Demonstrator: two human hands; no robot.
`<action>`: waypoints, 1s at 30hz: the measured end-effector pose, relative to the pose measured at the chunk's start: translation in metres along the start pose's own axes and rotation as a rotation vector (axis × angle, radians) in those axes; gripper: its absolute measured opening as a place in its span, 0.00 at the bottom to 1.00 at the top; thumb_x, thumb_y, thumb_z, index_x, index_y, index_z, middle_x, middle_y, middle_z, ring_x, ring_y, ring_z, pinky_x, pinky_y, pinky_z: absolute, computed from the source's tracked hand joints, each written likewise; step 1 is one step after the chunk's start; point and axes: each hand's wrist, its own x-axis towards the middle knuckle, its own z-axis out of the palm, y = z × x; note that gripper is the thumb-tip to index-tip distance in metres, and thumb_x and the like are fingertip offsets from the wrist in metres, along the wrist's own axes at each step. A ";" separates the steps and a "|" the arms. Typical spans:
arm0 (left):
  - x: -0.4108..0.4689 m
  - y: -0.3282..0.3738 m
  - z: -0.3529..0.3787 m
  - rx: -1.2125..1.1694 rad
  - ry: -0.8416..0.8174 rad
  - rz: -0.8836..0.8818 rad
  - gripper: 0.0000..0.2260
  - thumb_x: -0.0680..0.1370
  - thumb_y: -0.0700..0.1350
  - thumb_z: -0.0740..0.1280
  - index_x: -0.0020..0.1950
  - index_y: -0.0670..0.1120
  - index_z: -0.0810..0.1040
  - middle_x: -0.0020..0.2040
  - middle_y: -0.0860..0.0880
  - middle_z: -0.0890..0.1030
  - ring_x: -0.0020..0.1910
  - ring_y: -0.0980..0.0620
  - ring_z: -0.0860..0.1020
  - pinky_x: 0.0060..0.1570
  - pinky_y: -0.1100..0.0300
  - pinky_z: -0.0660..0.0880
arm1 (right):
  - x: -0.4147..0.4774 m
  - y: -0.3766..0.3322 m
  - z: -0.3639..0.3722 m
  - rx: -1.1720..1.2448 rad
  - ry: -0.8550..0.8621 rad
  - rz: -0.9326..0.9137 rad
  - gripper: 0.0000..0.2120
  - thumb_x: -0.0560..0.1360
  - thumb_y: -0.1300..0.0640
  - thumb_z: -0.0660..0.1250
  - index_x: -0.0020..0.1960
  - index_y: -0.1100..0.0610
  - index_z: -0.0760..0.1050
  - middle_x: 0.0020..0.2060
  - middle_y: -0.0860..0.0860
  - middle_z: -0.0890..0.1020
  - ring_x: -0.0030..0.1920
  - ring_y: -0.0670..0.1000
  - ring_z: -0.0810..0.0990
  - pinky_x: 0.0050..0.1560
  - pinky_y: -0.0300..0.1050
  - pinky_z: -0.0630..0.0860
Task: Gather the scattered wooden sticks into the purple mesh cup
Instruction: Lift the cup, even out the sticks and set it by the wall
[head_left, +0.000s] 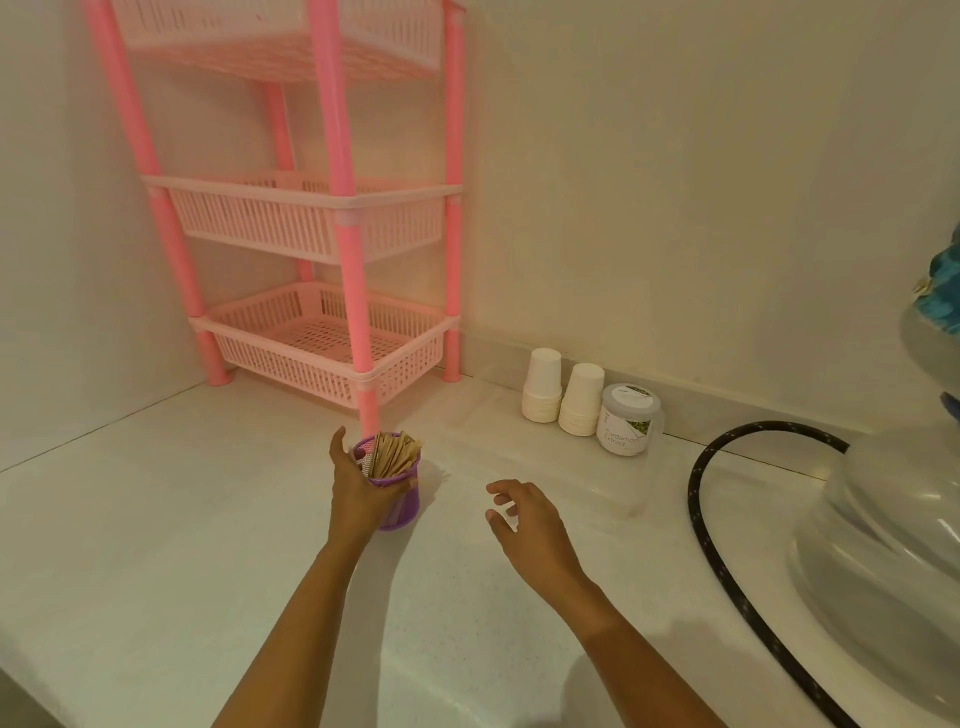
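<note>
In front of the pink rack (332, 218), the left hand (358, 491) wraps round the purple mesh cup (405, 505) on the counter (156, 571), with the wooden sticks (392, 454) bunched inside and leaning right. To its right, the right hand (530, 525) hovers empty, fingers loosely spread. No loose stick shows, so I'd steady the cup, check for strays, then let go gently without tipping it.

purple mesh cup (402, 506) with tan wooden sticks (393, 454), bright pink rack (332, 218) with paler pink slotted baskets, white paper cups (543, 392), black hose (722, 561) with light flecks, off-white speckled surface (156, 545).
</note>
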 end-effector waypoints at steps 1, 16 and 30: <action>0.000 0.000 0.001 -0.010 -0.017 0.014 0.51 0.63 0.44 0.80 0.75 0.51 0.48 0.68 0.44 0.70 0.64 0.42 0.74 0.59 0.47 0.73 | 0.001 0.000 0.000 0.021 -0.021 0.003 0.17 0.77 0.54 0.65 0.65 0.49 0.69 0.60 0.49 0.76 0.57 0.47 0.75 0.53 0.34 0.71; -0.043 0.040 0.029 -0.172 -0.680 0.139 0.50 0.62 0.40 0.80 0.68 0.67 0.50 0.66 0.57 0.71 0.64 0.59 0.74 0.57 0.67 0.76 | 0.017 0.012 0.002 0.476 -0.130 -0.003 0.45 0.56 0.53 0.83 0.62 0.34 0.60 0.57 0.33 0.73 0.60 0.39 0.74 0.45 0.23 0.75; -0.095 0.046 0.066 -0.145 -0.637 0.196 0.42 0.66 0.38 0.78 0.70 0.58 0.57 0.67 0.59 0.68 0.62 0.72 0.70 0.55 0.78 0.70 | -0.020 0.039 -0.013 0.520 0.094 -0.021 0.44 0.57 0.59 0.82 0.64 0.41 0.62 0.56 0.34 0.72 0.59 0.32 0.73 0.45 0.23 0.75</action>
